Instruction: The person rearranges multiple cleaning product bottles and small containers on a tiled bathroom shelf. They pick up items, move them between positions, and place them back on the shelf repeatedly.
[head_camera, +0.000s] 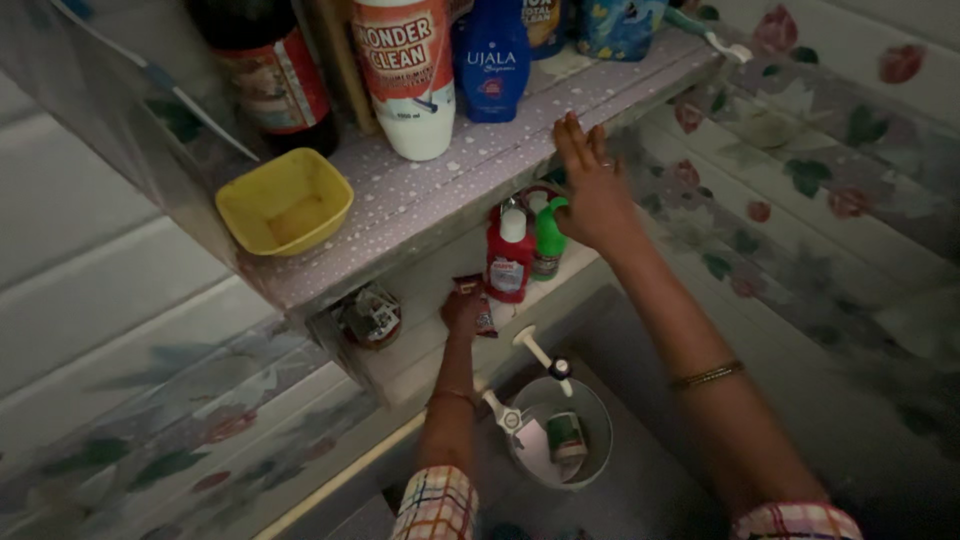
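Observation:
My left hand (461, 308) reaches onto the lower shelf (420, 355) and is closed on a small reddish-brown packet (483, 304). Just right of it stand a red bottle with a white cap (510, 262) and a green bottle (548, 240). My right hand (592, 185) is higher up. Its fingers are spread flat against the front edge of the dotted upper shelf (440, 195), and its palm is just beside the green bottle's top. It holds nothing.
The upper shelf carries a yellow bowl (285, 202), a dark bottle (272, 80), a white bottle (408, 85) and a blue bottle (492, 60). A small jar (370, 316) sits on the lower shelf. Below are two white taps (541, 352) and a white bucket (597, 455).

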